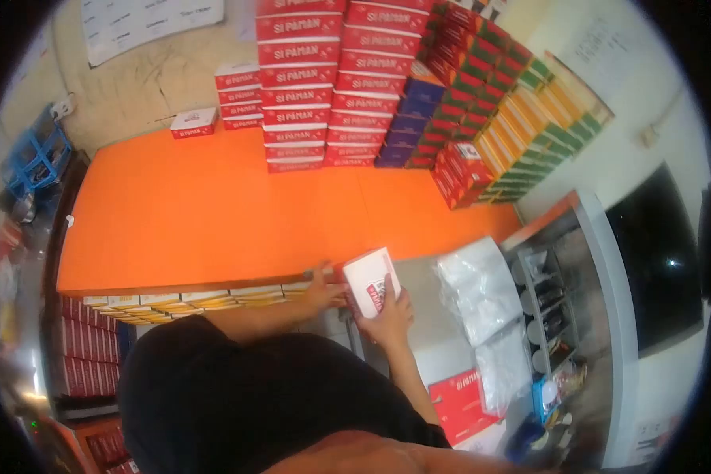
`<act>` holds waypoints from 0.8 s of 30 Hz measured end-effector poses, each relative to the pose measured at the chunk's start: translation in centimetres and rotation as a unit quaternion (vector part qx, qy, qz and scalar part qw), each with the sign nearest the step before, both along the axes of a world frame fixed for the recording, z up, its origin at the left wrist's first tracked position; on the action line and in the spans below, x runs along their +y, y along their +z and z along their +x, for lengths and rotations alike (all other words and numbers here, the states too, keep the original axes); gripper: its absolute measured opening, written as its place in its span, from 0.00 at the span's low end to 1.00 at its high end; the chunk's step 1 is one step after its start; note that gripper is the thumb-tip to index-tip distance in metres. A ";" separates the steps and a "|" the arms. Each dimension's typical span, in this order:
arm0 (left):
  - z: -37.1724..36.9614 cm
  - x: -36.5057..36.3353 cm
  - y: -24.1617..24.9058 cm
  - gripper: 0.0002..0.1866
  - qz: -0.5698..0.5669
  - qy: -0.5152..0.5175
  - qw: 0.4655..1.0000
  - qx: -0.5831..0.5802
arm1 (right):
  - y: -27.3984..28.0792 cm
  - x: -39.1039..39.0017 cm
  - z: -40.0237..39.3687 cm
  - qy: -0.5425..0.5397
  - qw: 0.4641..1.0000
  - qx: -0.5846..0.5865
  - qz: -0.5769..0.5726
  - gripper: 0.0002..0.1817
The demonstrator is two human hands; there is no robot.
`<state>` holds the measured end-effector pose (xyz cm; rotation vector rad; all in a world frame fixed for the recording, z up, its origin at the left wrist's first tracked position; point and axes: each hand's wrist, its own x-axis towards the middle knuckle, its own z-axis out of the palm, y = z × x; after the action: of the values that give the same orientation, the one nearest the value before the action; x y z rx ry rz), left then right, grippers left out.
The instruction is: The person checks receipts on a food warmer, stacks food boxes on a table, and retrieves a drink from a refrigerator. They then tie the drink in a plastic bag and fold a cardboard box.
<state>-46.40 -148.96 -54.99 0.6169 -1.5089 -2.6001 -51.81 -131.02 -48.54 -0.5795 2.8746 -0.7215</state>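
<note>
Stacked boxes [296, 87] stand along the back of the counter [189, 205], a lone box [193, 124] sits left of them, more boxes [91, 347] lie beneath its front edge, and plastic bags [482, 292] rest on a worktop [442, 340] at front right, left of a rack [551, 304].

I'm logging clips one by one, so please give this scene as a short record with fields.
Right hand: holds a white-topped red box
Left hand: at the box's left side; contact unclear
Work surface: orange tabletop
Back of tabletop: tall stacks of red SI PAMAN boxes
Right of hands: clear plastic bags, red SI PAMAN panel
</note>
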 end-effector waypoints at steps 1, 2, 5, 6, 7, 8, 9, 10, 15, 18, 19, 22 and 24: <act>0.4 -2.3 0.7 0.46 -0.014 0.024 1.000 -0.003 | 0.9 -1.9 0.0 0.033 0.999 0.016 0.017 0.61; 0.9 -4.3 1.3 0.46 -0.015 0.032 0.999 0.003 | 1.4 -4.0 -0.2 0.066 0.997 0.032 0.036 0.61; 2.9 -10.3 2.9 0.40 -0.034 0.078 0.996 0.030 | 1.7 -11.0 -0.4 0.135 0.986 0.072 0.067 0.60; 3.3 -12.5 2.0 0.37 -0.063 0.088 0.994 0.014 | 1.7 -13.3 -0.4 0.148 0.983 0.077 0.074 0.60; 3.8 -14.7 1.2 0.34 -0.093 0.096 0.991 -0.003 | 1.7 -15.6 -0.4 0.198 0.975 0.075 0.063 0.59; 4.3 -16.8 0.6 0.31 -0.045 0.149 0.988 -0.006 | 1.7 -17.9 -0.4 0.244 0.966 0.072 0.051 0.57; 5.1 -19.5 1.1 0.30 -0.024 0.178 0.983 -0.025 | 1.6 -20.1 -0.7 0.288 0.954 0.069 0.038 0.57; 6.0 -22.3 1.6 0.30 -0.002 0.205 0.978 -0.043 | 1.0 -21.6 -1.1 0.299 0.951 0.077 -0.004 0.52; 4.8 -42.6 5.4 0.24 0.007 0.401 0.899 0.179 | -5.9 -25.0 -4.7 0.245 0.954 0.088 -0.149 0.44; -0.4 -54.0 10.7 0.22 -0.092 0.485 0.852 0.175 | -11.4 -23.7 -5.1 0.200 0.973 0.054 -0.102 0.42; -1.5 -55.3 13.8 0.22 -0.104 0.499 0.846 0.156 | -12.3 -23.2 -4.8 0.200 0.979 0.038 -0.012 0.40; -3.0 -58.3 16.2 0.27 -0.126 0.443 0.885 0.064 | -13.8 -22.6 -4.2 0.193 0.977 0.042 0.081 0.37; -3.4 -57.3 12.4 0.28 -0.125 0.393 0.908 0.065 | -14.1 -23.2 -4.7 0.189 0.977 0.058 0.077 0.35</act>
<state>-49.78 -206.29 -42.54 0.7909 -1.1775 -1.7688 -56.55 -154.17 -62.69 -1.1347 2.7607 -0.4142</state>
